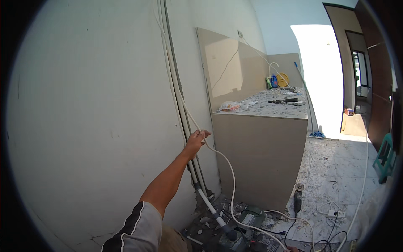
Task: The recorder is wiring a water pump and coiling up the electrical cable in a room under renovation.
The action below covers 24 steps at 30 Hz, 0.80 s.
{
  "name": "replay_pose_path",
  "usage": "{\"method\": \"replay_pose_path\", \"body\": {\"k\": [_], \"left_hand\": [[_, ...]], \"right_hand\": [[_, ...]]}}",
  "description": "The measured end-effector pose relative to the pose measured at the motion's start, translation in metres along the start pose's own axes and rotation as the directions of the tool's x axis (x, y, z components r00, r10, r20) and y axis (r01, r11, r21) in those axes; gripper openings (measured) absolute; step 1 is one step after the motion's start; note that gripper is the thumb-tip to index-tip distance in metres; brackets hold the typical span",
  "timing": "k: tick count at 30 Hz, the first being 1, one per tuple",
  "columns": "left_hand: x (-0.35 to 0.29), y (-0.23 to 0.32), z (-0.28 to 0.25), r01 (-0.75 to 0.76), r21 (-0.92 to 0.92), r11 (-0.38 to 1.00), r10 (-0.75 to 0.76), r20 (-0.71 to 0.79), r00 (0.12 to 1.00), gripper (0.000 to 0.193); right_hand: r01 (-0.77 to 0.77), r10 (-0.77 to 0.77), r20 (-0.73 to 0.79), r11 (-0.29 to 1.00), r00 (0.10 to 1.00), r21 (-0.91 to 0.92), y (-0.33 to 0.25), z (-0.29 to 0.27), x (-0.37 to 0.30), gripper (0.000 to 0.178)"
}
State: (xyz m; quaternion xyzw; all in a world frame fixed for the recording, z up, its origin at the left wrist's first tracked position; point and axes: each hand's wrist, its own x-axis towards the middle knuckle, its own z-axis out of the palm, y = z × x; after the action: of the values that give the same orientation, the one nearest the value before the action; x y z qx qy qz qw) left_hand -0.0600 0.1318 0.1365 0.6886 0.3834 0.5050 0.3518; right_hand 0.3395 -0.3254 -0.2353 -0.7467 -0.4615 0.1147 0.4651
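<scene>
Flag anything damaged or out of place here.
Debris litters the counter and tiled floor, where an angle grinder lies loose. The wall looks broken at its base beside the white pipe: ragged against smooth paint.

The tiled floor [348, 172] carries a grinder [298, 200] and debris [325, 158].

Grey-green machine [257, 213]: I'm spotting a pale label [248, 219] on its casing, but from here I can't make out a word.
Plastic bag [231, 106]: red and orange patches up on the desk [256, 157]; I can't tell whether they're print.
Blue bottle [274, 81]: at the desk's far end, too small for me to read.
Small box [349, 112]: coloured sides near the doorway, and I'm getting no legible lettering.
</scene>
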Motion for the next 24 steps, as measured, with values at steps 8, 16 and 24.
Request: {"method": "replay_pose_path", "body": {"k": [8, 16, 24], "left_hand": [[-0.001, -0.035, 0.020, 0.057, 0.064, 0.996, -0.052, -0.071, 0.996, 0.040], [-0.019, -0.090, -0.006, 0.120, 0.261, 0.958, -0.045, -0.275, 0.960, 0.044], [-0.147, -0.192, 0.125, 0.665, 0.294, 0.686, -0.697, 0.002, 0.717, 0.052]], "right_hand": [[-0.268, 0.306, -0.134, 0.932, 0.942, 0.242, -0.006, -0.016, -0.005, 0.023], [-0.397, 0.400, 0.030, 0.895, 0.916, 0.205, -0.022, -0.012, -0.016, 0.025], [-0.381, 0.391, 0.010, 0.888, 0.920, 0.258, -0.029, -0.001, -0.016, 0.027]]}}
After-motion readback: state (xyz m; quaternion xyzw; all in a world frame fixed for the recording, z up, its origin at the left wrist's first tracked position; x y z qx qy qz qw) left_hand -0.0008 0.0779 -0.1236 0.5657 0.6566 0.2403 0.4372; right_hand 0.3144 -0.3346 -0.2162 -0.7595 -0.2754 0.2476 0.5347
